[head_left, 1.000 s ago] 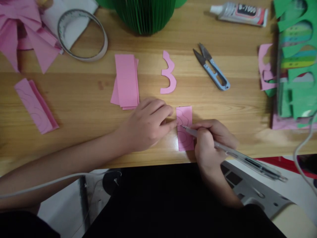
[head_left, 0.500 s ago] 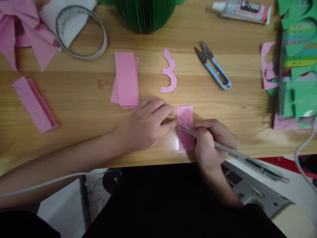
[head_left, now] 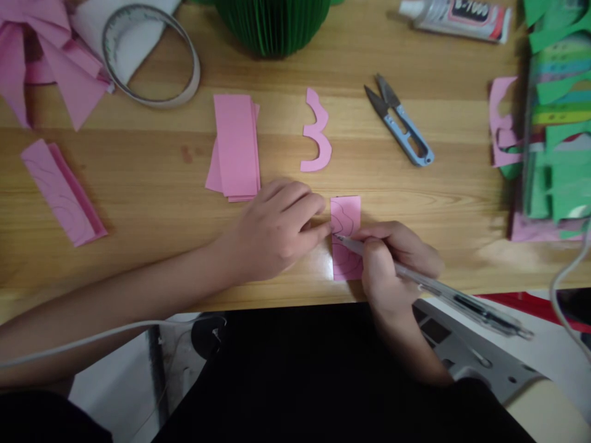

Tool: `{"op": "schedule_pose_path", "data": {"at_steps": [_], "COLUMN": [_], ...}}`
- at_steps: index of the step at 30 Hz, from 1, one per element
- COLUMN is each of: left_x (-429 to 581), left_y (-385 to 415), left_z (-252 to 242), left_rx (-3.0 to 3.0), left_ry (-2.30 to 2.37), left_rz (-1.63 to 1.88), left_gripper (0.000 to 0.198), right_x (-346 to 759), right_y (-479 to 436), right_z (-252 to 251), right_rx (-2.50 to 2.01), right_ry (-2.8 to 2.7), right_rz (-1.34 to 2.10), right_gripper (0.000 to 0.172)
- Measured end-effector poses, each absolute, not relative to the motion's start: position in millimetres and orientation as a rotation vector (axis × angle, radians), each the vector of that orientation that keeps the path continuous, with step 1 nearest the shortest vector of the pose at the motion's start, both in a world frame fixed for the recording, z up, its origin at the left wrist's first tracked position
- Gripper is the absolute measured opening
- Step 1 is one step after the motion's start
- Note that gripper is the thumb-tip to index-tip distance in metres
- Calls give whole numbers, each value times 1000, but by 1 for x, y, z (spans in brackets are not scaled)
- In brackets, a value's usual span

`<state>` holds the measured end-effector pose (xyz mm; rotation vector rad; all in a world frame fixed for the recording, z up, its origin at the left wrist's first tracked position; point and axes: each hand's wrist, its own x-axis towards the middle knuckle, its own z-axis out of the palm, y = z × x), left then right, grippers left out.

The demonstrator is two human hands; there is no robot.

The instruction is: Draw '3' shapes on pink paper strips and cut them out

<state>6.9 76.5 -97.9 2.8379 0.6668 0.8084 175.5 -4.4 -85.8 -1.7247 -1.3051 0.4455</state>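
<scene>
A small pink paper strip (head_left: 346, 216) with a curvy pen line on it lies near the front edge of the wooden table (head_left: 138, 178). My left hand (head_left: 276, 229) rests beside it, fingertips pressed on the strip's left edge. My right hand (head_left: 392, 264) is closed around a clear pen (head_left: 443, 295), whose tip touches the strip near its middle. A cut-out pink wavy shape (head_left: 316, 132) lies just beyond the strip.
A stack of pink strips (head_left: 235, 146) lies left of the cut-out; blue thread snips (head_left: 401, 122) to its right. Tape ring (head_left: 152, 55), glue tube (head_left: 462, 18), green paper honeycomb (head_left: 272, 24), more pink strips (head_left: 62, 192) and green scraps (head_left: 558, 123) surround the area.
The pen tip has shifted slightly on the strip. My left hand has stayed in place, and the view has drifted a little.
</scene>
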Motion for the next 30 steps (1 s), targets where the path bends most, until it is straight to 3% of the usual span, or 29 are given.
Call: {"op": "schedule_pose_path", "data": {"at_steps": [30], "left_x": [7], "left_y": [78], "left_z": [-98], "left_rx": [2795], "left_ry": [662], "left_rz": [819], "left_gripper": [20], "right_x": [175], "right_y": [-3], "right_z": [-86], "right_rx": [-1699], "right_ry": [-1273], "right_rz": [474], "right_gripper": [21]}}
